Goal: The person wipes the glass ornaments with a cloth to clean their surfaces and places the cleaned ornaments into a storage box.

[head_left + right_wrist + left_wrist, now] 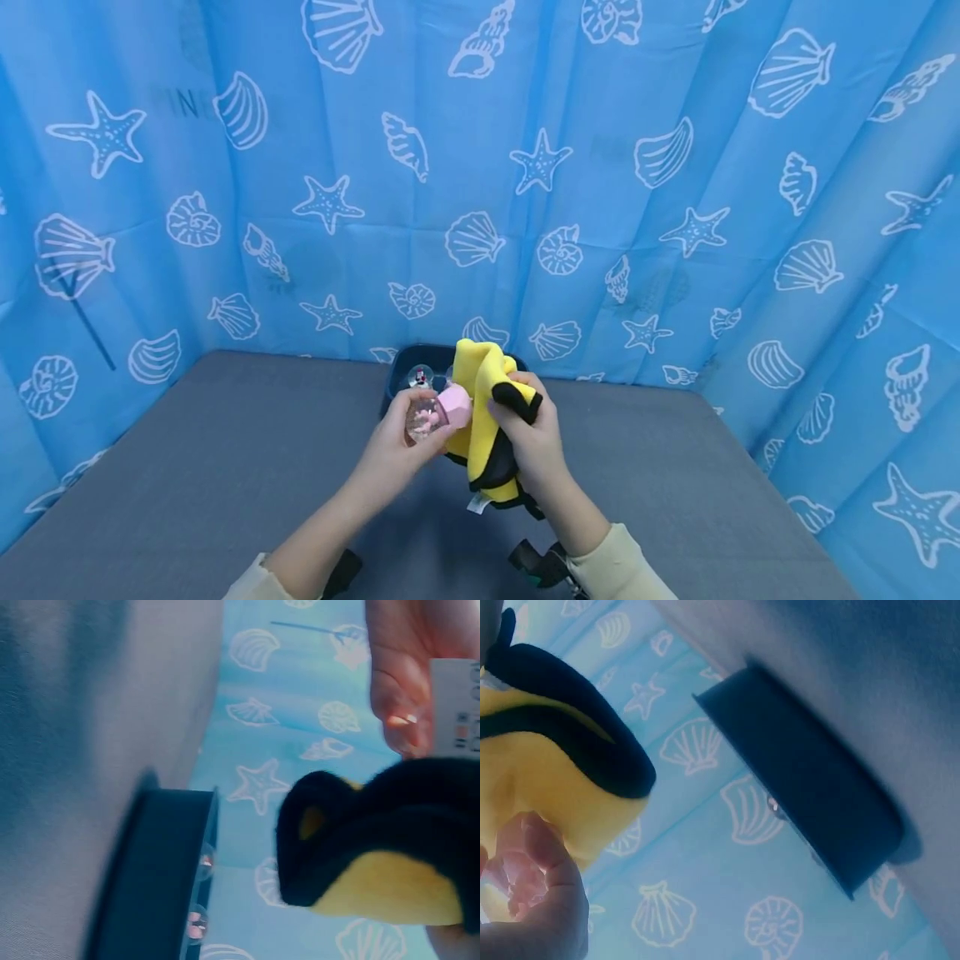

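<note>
A small snow globe with a pink faceted base (455, 405) and pink figures inside its clear ball is pinched between the thumb and fingers of my left hand (397, 437). My right hand (538, 437) grips a yellow cloth (480, 392) with black edging, bunched and hanging down in folds. The cloth comes right up against the globe's base in the head view. In the left wrist view the cloth (592, 817) stands behind my left thumb and fingers (562, 892). A white label (453, 712) sticks out from the cloth in the right wrist view.
Behind the hands, a dark blue box (391, 385) stands on the grey table (300, 442) near its back edge. Another snow globe (420, 377) sits in it, and clear balls (198, 924) show over its rim. A blue shell-patterned curtain (450, 192) surrounds the table.
</note>
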Available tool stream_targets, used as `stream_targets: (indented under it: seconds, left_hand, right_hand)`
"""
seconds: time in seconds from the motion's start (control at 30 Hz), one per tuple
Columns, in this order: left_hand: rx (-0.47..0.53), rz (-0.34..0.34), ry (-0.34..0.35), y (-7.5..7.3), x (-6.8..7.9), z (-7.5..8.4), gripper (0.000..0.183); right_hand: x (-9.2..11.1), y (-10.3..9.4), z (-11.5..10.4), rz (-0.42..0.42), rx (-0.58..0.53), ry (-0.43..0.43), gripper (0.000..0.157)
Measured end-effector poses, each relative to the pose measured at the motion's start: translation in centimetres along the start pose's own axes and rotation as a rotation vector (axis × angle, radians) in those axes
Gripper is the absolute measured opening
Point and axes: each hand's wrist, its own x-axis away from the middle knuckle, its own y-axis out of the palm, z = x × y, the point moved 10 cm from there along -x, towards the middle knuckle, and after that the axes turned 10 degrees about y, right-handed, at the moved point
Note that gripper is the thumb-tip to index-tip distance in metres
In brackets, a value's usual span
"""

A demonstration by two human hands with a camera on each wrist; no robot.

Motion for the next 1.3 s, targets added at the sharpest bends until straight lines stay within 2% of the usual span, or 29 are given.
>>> stream_targets:
  seconds: [0.2, 0.33, 0.47, 0.57, 0.73, 0.97, 1.13, 1.3]
  left_hand:
    - [-0.058, 0.034, 0.067, -0.9, -0.1, 0.7, 0.046]
    - [-0.078, 0.026, 0.104, -0.7, -0.2, 1.1, 0.046]
    - [-0.124, 0.016, 0.171, -0.4, -0.2, 1.7, 0.045]
    - [-0.179, 0.026, 0.217, -0.3, -0.1, 2.0, 0.043]
    - [-0.245, 0.042, 0.258, -0.3, 0.1, 2.2, 0.040]
    - [-0.190, 0.038, 0.191, -0.3, 0.0, 1.7, 0.043]
    - [-0.182, 0.030, 0.155, -0.3, 0.1, 1.4, 0.042]
    - [-0.137, 0.022, 0.087, -0.3, 0.2, 0.5, 0.046]
  right_hand:
    - [-0.1, 0.3, -0.6, -0.075, -0.038, 0.050, 0.025]
    - [-0.1, 1.3, -0.6, -0.154, 0.010, 0.064, 0.037]
    - [-0.1, 2.3, -0.3, -0.213, 0.076, 0.073, 0.030]
    - [-0.2, 2.7, 0.1, -0.212, 0.132, 0.072, 0.022]
    - [-0.3, 2.8, 0.1, -0.143, 0.209, 0.028, 0.018]
    - [-0.2, 1.7, -0.2, -0.016, 0.226, -0.015, 0.020]
    - [-0.1, 1.2, -0.4, -0.007, 0.207, -0.028, 0.020]
    - [-0.4, 0.4, -0.2, -0.006, 0.133, 0.007, 0.021]
